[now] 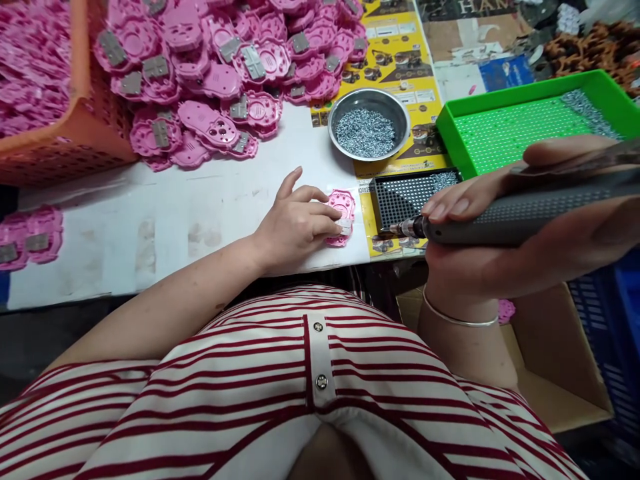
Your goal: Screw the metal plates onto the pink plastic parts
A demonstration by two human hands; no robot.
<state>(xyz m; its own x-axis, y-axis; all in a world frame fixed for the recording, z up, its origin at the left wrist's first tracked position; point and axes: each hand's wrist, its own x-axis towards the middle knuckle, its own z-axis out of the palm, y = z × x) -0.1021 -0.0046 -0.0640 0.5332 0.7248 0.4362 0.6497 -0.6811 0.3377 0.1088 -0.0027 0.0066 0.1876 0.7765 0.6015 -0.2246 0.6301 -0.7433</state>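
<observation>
My left hand [295, 223] lies on the white tabletop, its fingertips pressing on a pink plastic housing [341, 201] with a pale metal plate. The fingers are bent over the housing, and the thumb sticks out away from it. A grey electric screwdriver [500, 217] is gripped in my right hand [500, 227]. Its bit end points left, over the near edge of a black perforated tray [400, 200] with small screws. The very tip is hard to make out. Behind the tray stands a round metal bowl [369, 150] full of small screws.
Many pink housings [215, 80] are heaped at the back left, beside an orange basket [90, 87] of pink parts. Two more housings [37, 237] lie far left. A green tray [453, 143] with screws stands right. Below the table's right side is a cardboard box [555, 373].
</observation>
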